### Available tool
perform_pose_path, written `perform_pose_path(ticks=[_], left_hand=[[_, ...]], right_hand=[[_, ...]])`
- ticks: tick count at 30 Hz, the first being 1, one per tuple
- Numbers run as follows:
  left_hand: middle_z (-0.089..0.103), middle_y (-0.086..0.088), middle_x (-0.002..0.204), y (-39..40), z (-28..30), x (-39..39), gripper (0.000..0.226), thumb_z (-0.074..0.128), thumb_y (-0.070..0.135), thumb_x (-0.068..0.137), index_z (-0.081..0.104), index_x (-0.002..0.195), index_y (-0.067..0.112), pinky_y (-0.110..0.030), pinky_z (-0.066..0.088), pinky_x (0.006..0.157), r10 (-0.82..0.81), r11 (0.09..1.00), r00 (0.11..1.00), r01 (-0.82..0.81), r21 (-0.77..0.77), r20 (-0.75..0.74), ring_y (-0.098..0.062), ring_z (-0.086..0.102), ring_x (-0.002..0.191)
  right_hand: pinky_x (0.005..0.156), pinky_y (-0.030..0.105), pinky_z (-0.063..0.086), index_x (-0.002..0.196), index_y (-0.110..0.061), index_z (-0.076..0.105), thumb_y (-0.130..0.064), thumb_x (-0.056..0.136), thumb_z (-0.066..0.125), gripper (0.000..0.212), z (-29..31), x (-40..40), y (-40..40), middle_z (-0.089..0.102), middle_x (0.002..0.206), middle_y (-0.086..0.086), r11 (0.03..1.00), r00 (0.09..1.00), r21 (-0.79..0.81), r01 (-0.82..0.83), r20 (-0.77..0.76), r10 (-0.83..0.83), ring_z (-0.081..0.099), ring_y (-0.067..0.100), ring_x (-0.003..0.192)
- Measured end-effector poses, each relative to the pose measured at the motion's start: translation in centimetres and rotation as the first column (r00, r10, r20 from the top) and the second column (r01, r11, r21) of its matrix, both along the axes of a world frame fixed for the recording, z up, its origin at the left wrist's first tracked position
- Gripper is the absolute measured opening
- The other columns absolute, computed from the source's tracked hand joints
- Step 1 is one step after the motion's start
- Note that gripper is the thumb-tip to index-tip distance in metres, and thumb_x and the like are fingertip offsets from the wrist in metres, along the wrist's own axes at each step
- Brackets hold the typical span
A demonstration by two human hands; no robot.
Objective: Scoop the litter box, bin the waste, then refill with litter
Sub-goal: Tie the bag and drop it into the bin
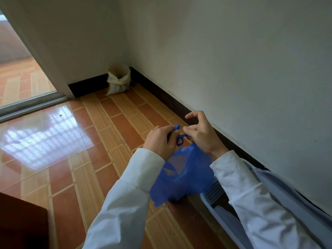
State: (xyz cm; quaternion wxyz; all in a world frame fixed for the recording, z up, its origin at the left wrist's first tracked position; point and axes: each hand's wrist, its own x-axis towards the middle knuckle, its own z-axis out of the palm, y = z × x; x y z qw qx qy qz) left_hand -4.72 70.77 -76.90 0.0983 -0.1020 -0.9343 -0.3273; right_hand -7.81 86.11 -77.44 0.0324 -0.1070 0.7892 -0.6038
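Hands: left hand (160, 141) and right hand (202, 133) meet above the floor, both in white sleeves.
Left hand: fingers curled round one twisted handle of the blue plastic bag (183, 175), gripping it.
Right hand: thumb and forefinger pinch the other twisted handle; the remaining fingers are lifted and bent above it.
Handles: the two blue strands cross between the hands in a small loop; whether a knot is drawn tight cannot be told.
Blue plastic bag: hangs below the hands, bulging, its lower end touching or just above the tiled floor (71, 141); contents not visible through the plastic.
Litter box: pale blue litter box (274, 178) lies along the wall at lower right, partly hidden by the right sleeve; a perforated grey panel (214, 192) shows just beside the bag.
Floor: glossy orange and tan tiles, dark specks scattered near the bag.
Corner: white sack (118, 79) with a rolled-down top stands against the dark skirting, well apart from the hands.
Left edge: sliding door track (30, 105) with more tiled floor beyond it.
Lower left: corner of dark brown furniture (21, 223).
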Motion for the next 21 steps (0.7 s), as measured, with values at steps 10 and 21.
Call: perform_pose_path(ticks=[10,21], left_hand=[[0.068,-0.006,0.077,0.2,1.2,-0.1,0.03,0.051,0.035,0.093,0.071,0.072,0.026,-0.043,0.052,0.088,-0.09,0.692,0.896,-0.258,0.674,0.435,-0.021,0.064,0.078],[0.065,0.008,0.065,0.0,-0.2,-0.6,0.028,0.057,0.037,0.088,0.068,0.063,0.032,-0.021,0.049,0.061,0.201,0.686,0.929,-0.36,0.632,0.311,-0.007,0.061,0.068]], right_hand=[[0.058,0.008,0.039,0.068,-0.021,0.058,-0.052,0.077,0.069,0.034,1.1,1.5,-0.8,0.058,0.075,-0.007,0.946,0.93,0.241,0.217,-0.346,-0.125,0.052,0.003,0.066],[0.076,0.039,0.054,0.089,-0.002,0.067,-0.024,0.086,0.066,0.022,1.7,1.5,-0.4,0.069,0.085,0.014,0.99,0.986,-0.014,0.138,0.099,-0.136,0.065,0.028,0.082]])
